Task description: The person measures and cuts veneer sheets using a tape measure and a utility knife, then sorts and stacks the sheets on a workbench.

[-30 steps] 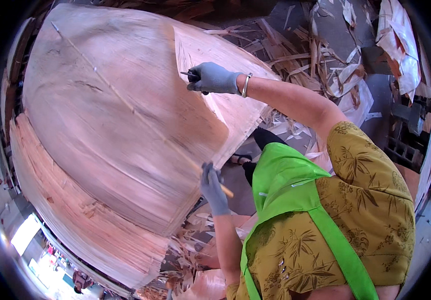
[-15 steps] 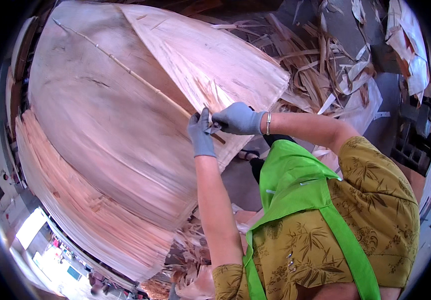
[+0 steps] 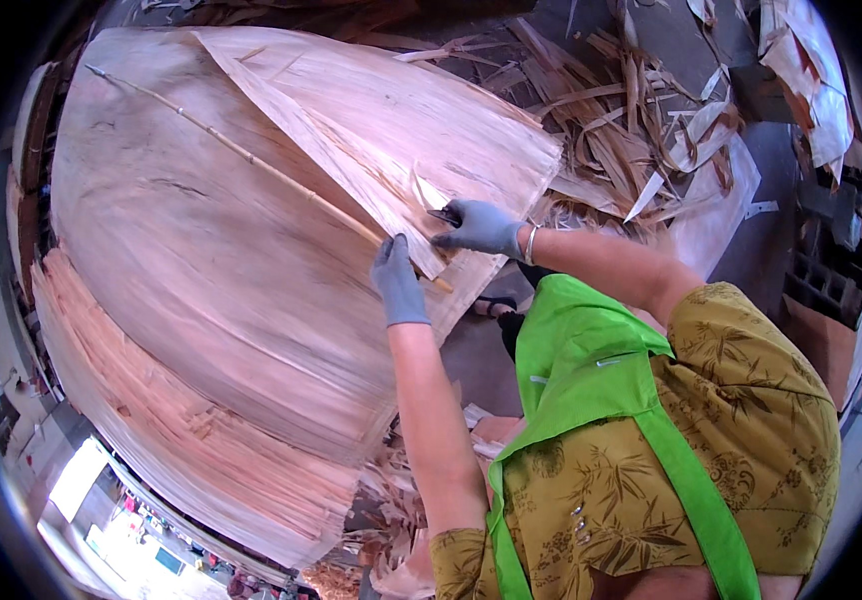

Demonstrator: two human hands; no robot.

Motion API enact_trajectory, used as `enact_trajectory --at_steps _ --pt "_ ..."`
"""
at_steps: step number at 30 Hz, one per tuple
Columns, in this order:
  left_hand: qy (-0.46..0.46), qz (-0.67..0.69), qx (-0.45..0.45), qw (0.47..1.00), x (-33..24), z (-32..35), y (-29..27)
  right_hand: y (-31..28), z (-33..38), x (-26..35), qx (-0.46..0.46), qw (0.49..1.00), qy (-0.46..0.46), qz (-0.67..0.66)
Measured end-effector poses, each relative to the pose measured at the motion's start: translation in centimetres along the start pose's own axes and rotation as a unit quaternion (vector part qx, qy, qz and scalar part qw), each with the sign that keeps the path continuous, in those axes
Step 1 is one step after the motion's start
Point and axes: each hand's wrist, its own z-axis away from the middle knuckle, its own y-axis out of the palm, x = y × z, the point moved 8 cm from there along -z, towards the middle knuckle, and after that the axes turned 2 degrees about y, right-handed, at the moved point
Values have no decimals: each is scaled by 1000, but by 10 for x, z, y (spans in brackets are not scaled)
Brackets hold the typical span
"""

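A large pale wood veneer sheet (image 3: 221, 240) lies spread before me, with a long thin bamboo stick (image 3: 241, 152) slanting across it. To the right of the stick, a narrow tapering veneer strip (image 3: 316, 150) lies along a second veneer sheet (image 3: 451, 120). My left hand (image 3: 398, 284), in a grey glove, pinches the near end of the strip beside the stick's near end. In my right hand (image 3: 481, 228), also gloved, is a small dark tool (image 3: 441, 214), its kind mostly hidden by the fingers; that hand rests by the strip's right edge.
Torn veneer scraps (image 3: 621, 130) are heaped on the floor at the far right. Rough layered veneer edges (image 3: 191, 410) show along the stack's near left side. More scraps (image 3: 391, 540) lie below my left forearm. Dark blocks (image 3: 821, 285) stand at the right.
My hands have moved apart; the right has gone slightly up and away from the left. The strip's near end now lies flatter between them. The whole view has shifted a little.
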Motion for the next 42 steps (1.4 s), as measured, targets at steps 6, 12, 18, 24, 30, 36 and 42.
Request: enact_trajectory --at_steps 6,12,18,24,30,36,42 --pt "-9 -39 -40 998 2 5 -1 -10 -21 -38 -77 970 1 -229" --pt "-35 -16 -32 999 11 8 13 -21 -10 -50 -30 944 77 -320" --pt "-28 -178 30 983 34 6 41 2 0 -51 1 925 67 -374" --pt "-75 -70 18 995 68 5 50 3 10 -54 -8 909 71 -410" --pt "-72 -34 -19 997 54 21 56 -14 4 -91 -88 889 121 -434" --pt "-107 -28 -60 992 51 26 56 -18 -4 -109 -91 901 125 -405" --pt "-124 0 -42 991 63 19 52 -81 24 -38 -264 961 -56 -55"
